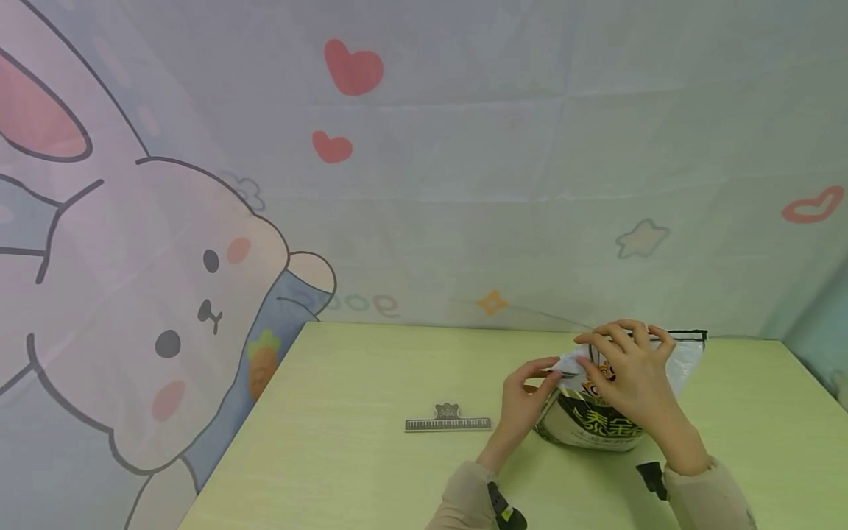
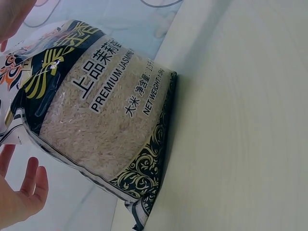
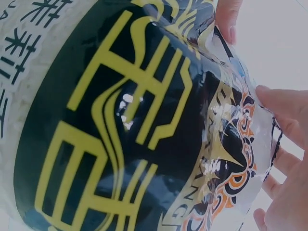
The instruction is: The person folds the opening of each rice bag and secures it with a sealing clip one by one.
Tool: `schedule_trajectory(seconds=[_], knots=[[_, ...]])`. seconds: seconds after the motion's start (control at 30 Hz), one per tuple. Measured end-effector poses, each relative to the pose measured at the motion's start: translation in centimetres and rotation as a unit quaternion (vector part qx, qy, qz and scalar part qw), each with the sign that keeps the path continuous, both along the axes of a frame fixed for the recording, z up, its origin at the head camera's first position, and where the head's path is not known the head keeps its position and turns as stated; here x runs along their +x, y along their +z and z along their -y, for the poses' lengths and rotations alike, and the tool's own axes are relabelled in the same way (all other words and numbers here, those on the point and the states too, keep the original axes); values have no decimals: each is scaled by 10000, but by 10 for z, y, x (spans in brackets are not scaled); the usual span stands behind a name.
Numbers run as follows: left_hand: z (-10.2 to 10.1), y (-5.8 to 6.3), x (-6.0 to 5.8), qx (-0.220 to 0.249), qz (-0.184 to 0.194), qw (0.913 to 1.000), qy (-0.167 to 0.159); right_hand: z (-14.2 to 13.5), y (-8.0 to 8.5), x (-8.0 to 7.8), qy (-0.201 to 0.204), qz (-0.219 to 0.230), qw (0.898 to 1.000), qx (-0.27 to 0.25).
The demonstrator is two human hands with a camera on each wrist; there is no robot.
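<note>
A bag of rice (image 1: 589, 423) with a black, gold and clear front stands on the table at the right. My left hand (image 1: 520, 401) pinches the folded white upper left corner of the bag between thumb and fingers. Higher up, my right hand (image 1: 636, 375) grips the top edge, its thumb on the front and its fingers over the edge. White grains show through the bag (image 2: 106, 110) in the left wrist view. The crinkled upper part of the bag (image 3: 226, 125) bends near both hands in the right wrist view.
A dark grey clip (image 1: 447, 419) with a piano-key pattern lies on the pale yellow-green table (image 1: 344, 471), left of the bag. Behind the table hangs a cloth backdrop (image 1: 464, 221) with a cartoon rabbit and hearts.
</note>
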State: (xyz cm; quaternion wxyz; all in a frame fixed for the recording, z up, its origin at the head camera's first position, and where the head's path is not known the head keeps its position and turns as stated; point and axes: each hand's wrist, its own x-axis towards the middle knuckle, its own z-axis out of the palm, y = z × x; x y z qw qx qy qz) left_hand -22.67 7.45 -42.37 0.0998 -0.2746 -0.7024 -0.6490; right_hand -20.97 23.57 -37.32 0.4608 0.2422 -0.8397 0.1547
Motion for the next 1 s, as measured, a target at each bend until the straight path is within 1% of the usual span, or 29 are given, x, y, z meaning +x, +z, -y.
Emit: schedule_trajectory(seconds=[0.17,0.4,0.73,0.83,1.0], knots=[[-1,-1,-1,57,-14,10000,-10,0,0,-1,17,-91,10000,-16],[-1,-2,-1,212,-43,9997,77,0,-1,-1,42,-201,9997,-95],[-1,-3,-1,254,-15,9996,151,-3,-1,-1,4,-258,9996,-136],[0,-3,-1,247,16,9996,166,-3,-1,-2,22,-380,9990,-233],[-1,-3,-3,258,55,9994,231,-2,-1,-2,-115,-473,9982,-339]])
